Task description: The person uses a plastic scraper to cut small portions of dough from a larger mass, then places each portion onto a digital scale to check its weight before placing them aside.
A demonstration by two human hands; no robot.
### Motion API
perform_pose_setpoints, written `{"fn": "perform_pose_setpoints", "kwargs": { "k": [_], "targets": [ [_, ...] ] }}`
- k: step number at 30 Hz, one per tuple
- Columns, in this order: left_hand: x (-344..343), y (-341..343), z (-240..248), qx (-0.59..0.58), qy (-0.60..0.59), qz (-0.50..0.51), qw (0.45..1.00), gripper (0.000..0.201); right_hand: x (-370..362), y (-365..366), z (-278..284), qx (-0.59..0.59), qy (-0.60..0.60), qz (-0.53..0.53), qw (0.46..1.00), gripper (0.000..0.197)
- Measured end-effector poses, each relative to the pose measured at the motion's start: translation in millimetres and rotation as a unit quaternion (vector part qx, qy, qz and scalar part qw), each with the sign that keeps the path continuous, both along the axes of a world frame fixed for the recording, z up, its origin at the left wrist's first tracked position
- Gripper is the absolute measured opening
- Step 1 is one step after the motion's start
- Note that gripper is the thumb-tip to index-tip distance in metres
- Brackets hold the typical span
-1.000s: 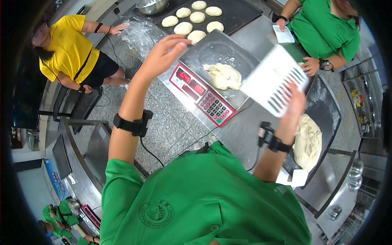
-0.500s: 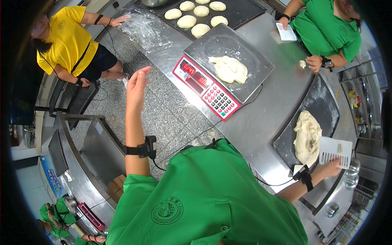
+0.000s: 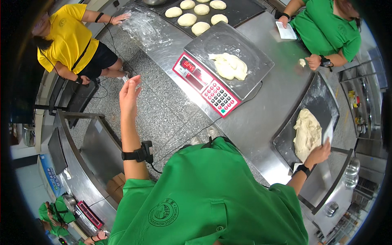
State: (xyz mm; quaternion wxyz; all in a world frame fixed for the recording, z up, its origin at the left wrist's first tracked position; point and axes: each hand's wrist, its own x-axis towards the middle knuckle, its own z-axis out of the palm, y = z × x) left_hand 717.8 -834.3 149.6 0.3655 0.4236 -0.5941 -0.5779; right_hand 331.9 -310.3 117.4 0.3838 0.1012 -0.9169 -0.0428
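My right hand (image 3: 319, 154) grips a white plastic dough scraper (image 3: 328, 133), now seen nearly edge-on. Its blade stands at the right side of a large lump of dough (image 3: 306, 132), which lies on a dark tray (image 3: 324, 87). Whether blade and dough touch, I cannot tell. My left hand (image 3: 129, 98) is raised over the floor with nothing in it, its fingers loosely bent. On the plate of a red and white digital scale (image 3: 208, 87) rests a smaller piece of dough (image 3: 228, 66), left of the large lump.
Several round dough pieces (image 3: 187, 19) sit on a black baking tray (image 3: 241, 16) at the far side. A person in yellow (image 3: 67, 36) leans a hand on the floured steel table (image 3: 261, 118). Opposite, a person in green (image 3: 326, 32) holds a white scraper (image 3: 286, 31) beside a dough scrap (image 3: 302, 62).
My right hand has moved up and left toward the large dough, turning the scraper from flat-on to edge-on. My left hand has dropped slightly leftward, its fingers bending more.
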Motion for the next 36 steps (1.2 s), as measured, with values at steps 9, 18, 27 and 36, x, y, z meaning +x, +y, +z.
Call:
{"fn": "perform_pose_setpoints", "kwargs": {
  "k": [9, 18, 27, 36],
  "targets": [
    [-9.2, 8.2, -1.6, 0.013, -0.035, -0.011, 0.999, 0.033, -8.7, 14.9, -47.4, -0.068, -0.149, 0.109, 0.980, 0.039],
    [-11.9, 12.0, -4.2, 0.009, -0.031, -0.020, 0.999, 0.034, -18.4, 43.3, -10.1, -0.056, -0.012, 0.145, 0.988, 0.040],
    [-1.9, 12.4, -4.2, 0.013, -0.037, -0.003, 0.999, 0.031, -13.8, 29.6, 9.6, -0.092, -0.043, 0.077, 0.992, 0.040],
    [-17.2, 19.1, -8.1, 0.006, -0.070, -0.053, 0.996, 0.028, -19.1, 9.2, -15.2, -0.197, -0.172, 0.096, 0.960, 0.030]
  ]
}}
